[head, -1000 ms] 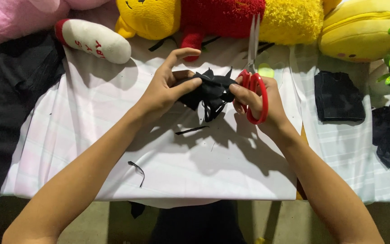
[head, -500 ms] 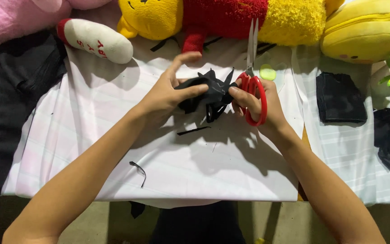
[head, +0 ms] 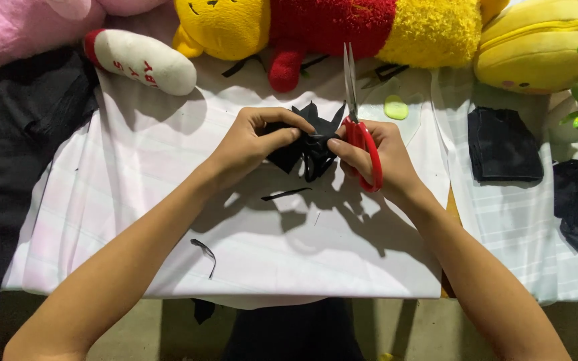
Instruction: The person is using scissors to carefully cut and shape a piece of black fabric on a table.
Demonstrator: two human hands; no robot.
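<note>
Fabric piece [head: 306,144], black: judged light, limp, easily crumpled. Left hand [head: 255,142] pinches its left edge; right hand [head: 376,157] pinches its right, red-handled scissors [head: 359,127] hooked on fingers.

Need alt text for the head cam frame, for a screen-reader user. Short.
Two bare hands work over a white cloth: the left hand pinches a crumpled black fabric piece, while the right hand also touches it and holds red-handled scissors with blades pointing away. Black fabric scraps lie on the cloth; plush toys line its far edge.
</note>
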